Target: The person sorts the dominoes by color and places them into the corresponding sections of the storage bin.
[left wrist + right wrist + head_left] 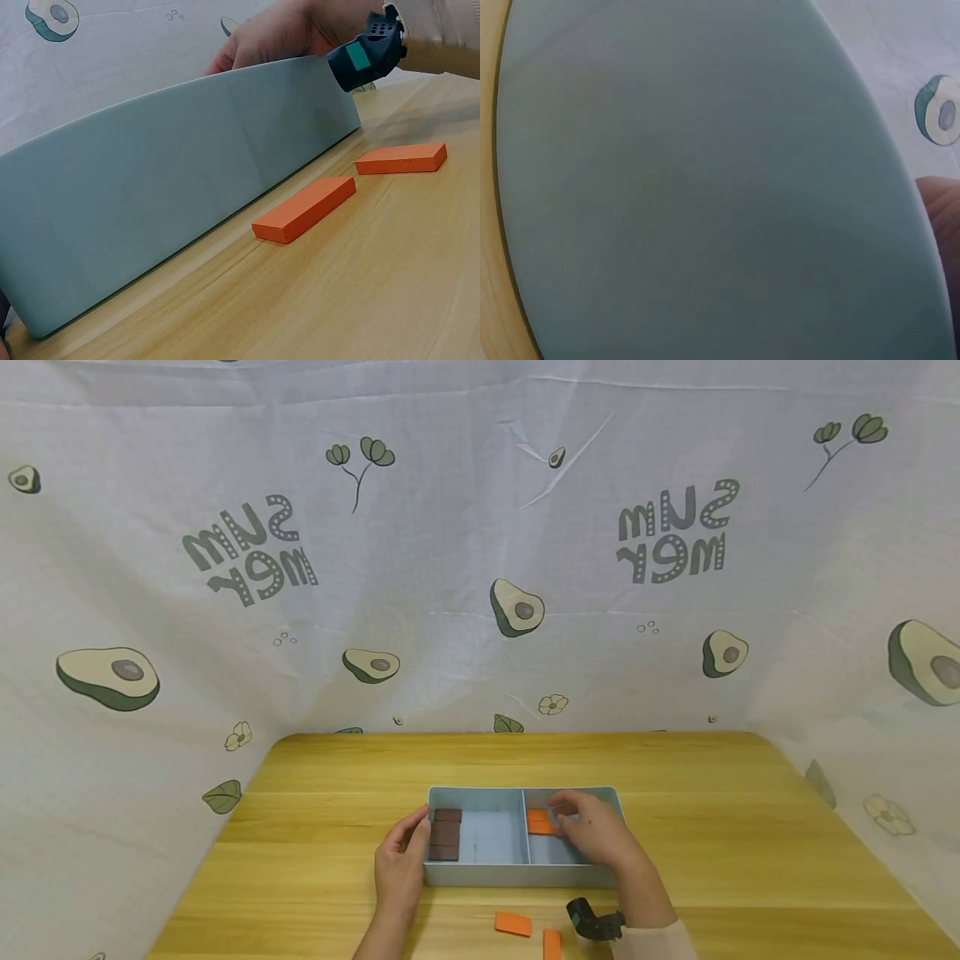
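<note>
A shallow light blue box [517,876] with a divider [525,827] stands on the wooden table. My left hand [400,864] holds its left wall, fingers outside and thumb near the rim. Inside the left compartment, several dark brown blocks [446,837] line up along the left side. My right hand [596,831] reaches into the right compartment, its bent fingertips at the right end of orange blocks [538,822] lying against the divider; whether they pinch one is hidden. In front of the box lie two loose orange blocks, one crosswise [513,924] and one pointing toward me [552,944].
A black wrist camera [592,921] on the right forearm hangs close to the loose blocks. The wooden table [315,827] extends on both sides of the box. A white cloth [450,527] printed with avocados surrounds its back and sides.
</note>
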The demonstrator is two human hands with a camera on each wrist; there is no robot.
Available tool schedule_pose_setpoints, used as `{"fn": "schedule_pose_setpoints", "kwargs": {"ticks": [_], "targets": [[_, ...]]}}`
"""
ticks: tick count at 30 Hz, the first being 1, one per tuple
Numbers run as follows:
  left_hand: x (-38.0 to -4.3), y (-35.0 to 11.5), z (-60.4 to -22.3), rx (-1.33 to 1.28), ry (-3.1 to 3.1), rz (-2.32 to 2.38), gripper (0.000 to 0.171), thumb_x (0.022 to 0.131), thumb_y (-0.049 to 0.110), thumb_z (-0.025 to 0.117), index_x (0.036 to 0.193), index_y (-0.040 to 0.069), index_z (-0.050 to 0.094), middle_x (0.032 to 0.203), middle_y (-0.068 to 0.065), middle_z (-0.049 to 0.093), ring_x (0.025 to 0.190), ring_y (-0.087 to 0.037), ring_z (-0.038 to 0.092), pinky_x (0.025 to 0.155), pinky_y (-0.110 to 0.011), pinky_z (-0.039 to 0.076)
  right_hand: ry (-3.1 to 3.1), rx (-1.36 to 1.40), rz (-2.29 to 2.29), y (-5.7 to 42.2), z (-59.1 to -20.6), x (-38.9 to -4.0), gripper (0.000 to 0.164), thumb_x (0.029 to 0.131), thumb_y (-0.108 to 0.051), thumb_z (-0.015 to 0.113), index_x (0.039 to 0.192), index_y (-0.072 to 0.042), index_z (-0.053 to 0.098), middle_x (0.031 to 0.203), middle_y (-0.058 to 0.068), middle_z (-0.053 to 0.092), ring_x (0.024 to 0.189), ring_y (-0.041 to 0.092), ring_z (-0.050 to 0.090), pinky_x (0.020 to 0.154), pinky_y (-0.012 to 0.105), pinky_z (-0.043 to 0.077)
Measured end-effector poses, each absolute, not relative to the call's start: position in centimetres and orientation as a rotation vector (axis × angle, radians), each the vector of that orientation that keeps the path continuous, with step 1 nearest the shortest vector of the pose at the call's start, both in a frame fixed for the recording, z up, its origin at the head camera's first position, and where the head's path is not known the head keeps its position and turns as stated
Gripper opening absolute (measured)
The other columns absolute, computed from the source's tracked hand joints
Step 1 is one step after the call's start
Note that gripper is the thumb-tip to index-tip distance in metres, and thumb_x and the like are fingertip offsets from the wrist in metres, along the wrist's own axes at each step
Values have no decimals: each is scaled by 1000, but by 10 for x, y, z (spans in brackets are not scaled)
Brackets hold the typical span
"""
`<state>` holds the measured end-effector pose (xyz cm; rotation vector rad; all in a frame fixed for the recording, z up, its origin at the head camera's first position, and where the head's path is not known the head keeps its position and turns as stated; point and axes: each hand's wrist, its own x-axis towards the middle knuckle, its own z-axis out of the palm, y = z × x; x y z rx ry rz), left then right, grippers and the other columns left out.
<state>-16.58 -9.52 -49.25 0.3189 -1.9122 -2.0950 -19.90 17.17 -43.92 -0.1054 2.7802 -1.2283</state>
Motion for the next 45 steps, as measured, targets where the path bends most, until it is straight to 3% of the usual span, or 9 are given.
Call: {"fn": "schedule_pose_setpoints", "kwargs": {"ticks": [11,20,25,30,34,39,45], "targets": [[-165,-95,-493,333,-1925,-2064,27,87,28,66,109,13,68,111,-1,64,104,-12,56,86,-21,43,2649,-113,-1345,170,-438,-197,26,92,0,48,115,-8,59,113,11,59,80,16,62,67,33,52],[-164,-95,-493,334,-1925,-2065,27,87,27,66,110,13,68,111,-1,64,104,-13,56,86,-21,43,2794,-176,-1141,172,-433,-196,24,88,-11,61,111,-17,61,110,4,62,100,23,57,82,46,46],[-166,-95,-494,336,-1923,-2056,26,87,25,66,110,12,68,111,-1,64,103,-13,56,85,-21,43,2717,-229,-1277,176,-418,-190,25,90,-13,61,114,-15,60,110,4,62,97,22,58,79,42,48],[-166,-95,-494,326,-1912,-2051,25,87,26,66,108,13,69,110,-1,65,102,-13,57,84,-21,44,2507,-413,-1453,186,-396,-176,28,91,-20,59,116,-7,57,110,10,61,93,24,61,76,38,50],[-167,-96,-493,338,-1914,-2038,26,86,28,67,108,14,69,109,-2,65,100,-13,57,83,-21,44,2301,-649,-1481,195,-381,-166,21,92,-19,58,108,-5,60,104,11,63,92,32,61,76,35,51],[-167,-96,-493,342,-1914,-2054,26,87,27,66,109,13,69,110,-2,64,101,-13,56,83,-21,44,2078,-848,-1344,193,-376,-153,16,93,-19,56,104,-12,65,103,7,65,93,23,59,79,29,49],[-166,-96,-493,338,-1928,-2071,26,87,26,66,110,14,68,112,-2,64,102,-13,56,84,-21,44,1850,-989,-1205,189,-406,-141,20,94,-12,52,112,-10,62,111,2,62,101,13,56,83,25,46]]}}
